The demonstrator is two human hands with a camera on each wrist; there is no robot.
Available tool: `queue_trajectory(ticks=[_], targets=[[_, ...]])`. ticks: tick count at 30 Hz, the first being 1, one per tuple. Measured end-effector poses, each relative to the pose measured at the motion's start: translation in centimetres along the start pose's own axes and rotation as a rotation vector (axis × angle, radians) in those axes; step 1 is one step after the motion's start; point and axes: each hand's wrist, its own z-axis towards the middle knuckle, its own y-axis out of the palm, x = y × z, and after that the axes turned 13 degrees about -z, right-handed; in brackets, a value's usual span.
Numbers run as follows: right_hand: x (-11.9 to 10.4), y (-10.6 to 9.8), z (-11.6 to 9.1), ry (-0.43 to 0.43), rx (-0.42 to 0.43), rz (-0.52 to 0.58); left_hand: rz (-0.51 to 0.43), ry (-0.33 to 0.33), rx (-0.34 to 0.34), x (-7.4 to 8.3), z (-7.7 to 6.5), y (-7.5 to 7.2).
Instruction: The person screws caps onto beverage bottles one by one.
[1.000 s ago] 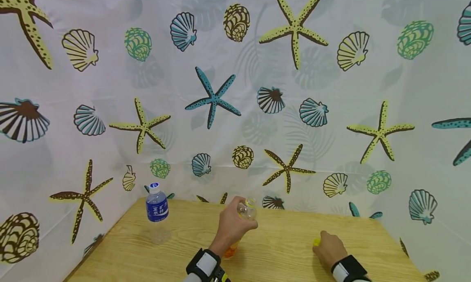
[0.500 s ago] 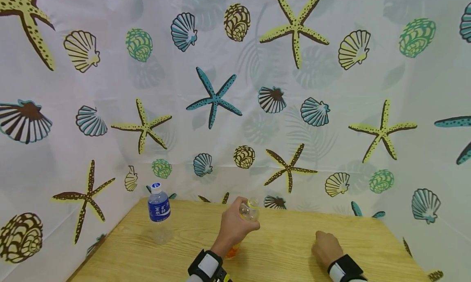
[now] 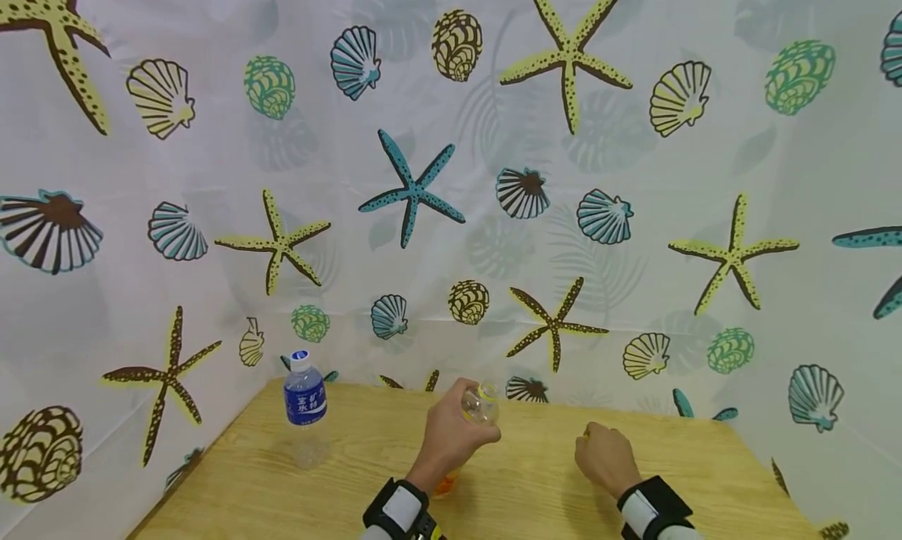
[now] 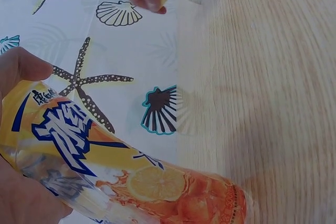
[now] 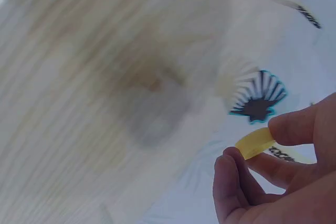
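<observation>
Bimanual grasp over a wooden desk [image 3: 535, 485]. The blue-labelled bottle [image 3: 306, 403], upright on the wood, served as landmark. To its right, the fingers of the left hand [image 3: 451, 434] wrapped a tilted yellow-and-orange drink bottle [image 4: 121, 156]; whether its base touched the wood could not be told. Farther right of the landmark, the right hand [image 3: 607, 455] pinched a small yellow cap [image 5: 255, 142] between thumb and fingers.
</observation>
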Motion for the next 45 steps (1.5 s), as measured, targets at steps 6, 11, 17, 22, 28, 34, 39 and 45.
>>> queue_trajectory(ticks=[6,11,17,22,28,34,39,45], targets=[[-2.8,-2.6,0.4,0.055,-0.032,0.181,0.010,0.009,-0.004,-0.2,0.0,0.2],[-5.0,-4.3,0.4,0.067,-0.043,0.256,0.018,0.012,0.000,-0.2,0.0,0.2],[-6.3,-5.5,0.3,0.006,-0.066,0.257,0.024,0.011,0.001,-0.2,0.0,0.3],[-6.7,-6.3,0.3,-0.005,-0.101,0.312,0.022,0.009,0.001,-0.2,0.1,0.3],[-7.6,-7.4,0.2,0.017,-0.058,0.344,0.021,0.014,-0.001,-0.2,0.1,0.2],[-9.4,-9.4,-0.2,-0.069,0.054,0.344,0.031,0.018,-0.009,-0.2,0.2,0.2],[-11.5,-10.7,-0.8,-0.146,0.110,0.433,0.036,0.013,-0.011,0.0,0.2,0.3],[-13.1,-10.8,-1.0,-0.247,0.187,0.420,0.043,0.016,-0.012,0.2,0.1,0.3]])
